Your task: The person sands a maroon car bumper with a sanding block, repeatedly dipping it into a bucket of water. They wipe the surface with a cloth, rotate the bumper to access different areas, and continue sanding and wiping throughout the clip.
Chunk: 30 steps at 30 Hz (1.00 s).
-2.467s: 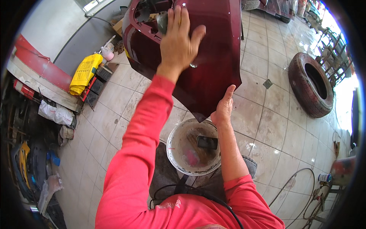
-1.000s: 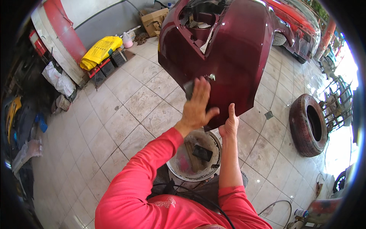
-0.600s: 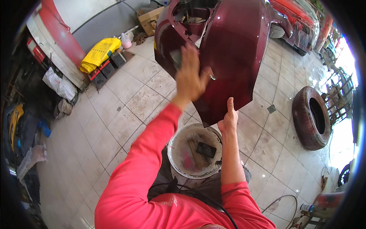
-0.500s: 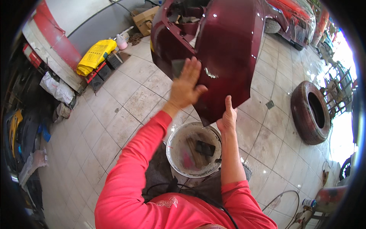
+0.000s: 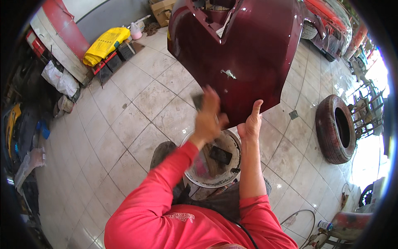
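Observation:
A glossy dark red car bumper [image 5: 257, 62] hangs in front of me, with a pale bare patch [image 5: 228, 74] in its paint. My right hand [image 5: 252, 124] grips its lower edge, thumb up on the painted face and fingers hidden behind. At the lower left edge of the bumper is my left hand [image 5: 210, 118], smeared by motion. A dark grey sheet [image 5: 197, 101], which looks like sandpaper, sticks out from under its fingers. Below both hands stands a round white bucket [image 5: 203, 182] of cloudy water, with a black block [image 5: 221, 155] in it.
A worn tyre [image 5: 336, 129] lies on the tiled floor to the right, beside a metal frame [image 5: 368, 106]. Far left are a yellow bag [image 5: 105, 45] and a pink bottle [image 5: 135, 31]. A red car [image 5: 329, 25] under plastic stands at the far right. A hose [image 5: 304, 211] curves at lower right.
My left hand has swept down and nearer with the sheet, from the bumper's face to its lower edge. The bumper sits slightly differently in view; my right hand keeps its grip.

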Tool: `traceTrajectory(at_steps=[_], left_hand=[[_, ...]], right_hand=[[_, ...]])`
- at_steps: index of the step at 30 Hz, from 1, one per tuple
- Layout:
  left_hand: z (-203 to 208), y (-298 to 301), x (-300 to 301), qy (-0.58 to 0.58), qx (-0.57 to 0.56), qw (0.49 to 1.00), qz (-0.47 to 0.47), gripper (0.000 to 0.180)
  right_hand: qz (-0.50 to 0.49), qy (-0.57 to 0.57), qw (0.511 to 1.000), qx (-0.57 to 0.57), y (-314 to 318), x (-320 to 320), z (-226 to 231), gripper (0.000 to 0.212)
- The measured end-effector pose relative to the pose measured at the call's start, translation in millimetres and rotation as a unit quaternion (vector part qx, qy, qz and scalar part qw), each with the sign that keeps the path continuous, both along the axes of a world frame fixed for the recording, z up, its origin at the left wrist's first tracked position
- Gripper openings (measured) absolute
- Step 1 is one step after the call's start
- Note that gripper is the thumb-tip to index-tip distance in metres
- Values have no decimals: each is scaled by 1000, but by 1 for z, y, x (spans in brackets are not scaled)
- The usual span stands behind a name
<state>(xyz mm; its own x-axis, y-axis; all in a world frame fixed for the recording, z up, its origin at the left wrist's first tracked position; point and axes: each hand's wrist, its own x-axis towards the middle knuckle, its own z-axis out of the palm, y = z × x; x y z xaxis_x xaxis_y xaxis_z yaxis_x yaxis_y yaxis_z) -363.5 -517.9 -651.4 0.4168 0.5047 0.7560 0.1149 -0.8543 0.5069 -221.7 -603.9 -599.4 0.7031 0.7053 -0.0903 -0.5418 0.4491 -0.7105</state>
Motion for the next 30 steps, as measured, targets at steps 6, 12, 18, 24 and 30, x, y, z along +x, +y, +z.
traceTrajectory(at_steps=[6,12,18,24,30], left_hand=[[98,222,-23,-144,-125,972,136,71],[27,-15,14,-49,-24,998,42,89],[125,222,-27,-111,-270,954,61,79],[62,86,31,-109,-53,979,164,85],[47,67,20,-117,-83,985,92,79]], right_hand=[[50,54,997,8,13,-23,3,108],[16,7,1000,26,3,0,-10,99],[65,45,996,44,6,-10,-3,98],[54,19,997,57,7,-1,-11,99],[33,53,998,3,10,3,-26,109]])
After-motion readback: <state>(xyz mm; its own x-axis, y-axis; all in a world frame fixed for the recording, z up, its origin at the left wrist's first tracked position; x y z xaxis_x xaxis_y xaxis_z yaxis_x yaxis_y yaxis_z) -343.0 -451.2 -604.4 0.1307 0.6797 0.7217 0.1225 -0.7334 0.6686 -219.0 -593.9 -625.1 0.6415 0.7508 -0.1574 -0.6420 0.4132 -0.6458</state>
